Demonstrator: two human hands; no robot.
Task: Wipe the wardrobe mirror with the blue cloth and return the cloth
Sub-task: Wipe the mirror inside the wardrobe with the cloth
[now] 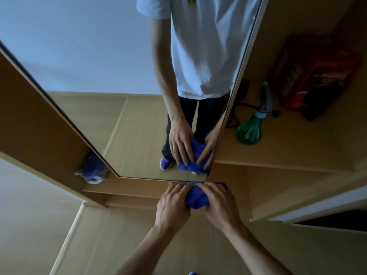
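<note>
Currently mid-wipe, I'd judge. The left hand [172,205] and right hand [220,205] clasp the bunched blue cloth [196,199] between them, fingers wrapped over it, pressing it against the mirror [119,76] at its 6 o'clock edge. Can't tell how much glass is done. Returning the cloth is still left. A green spray bottle [251,129] sits at the cloth's 2 o'clock.

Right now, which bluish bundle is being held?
The crumpled bright blue cloth, gripped between left hand and right hand below the wardrobe mirror; the plastic-wrapped purplish bundle lies untouched on a shelf.
</note>
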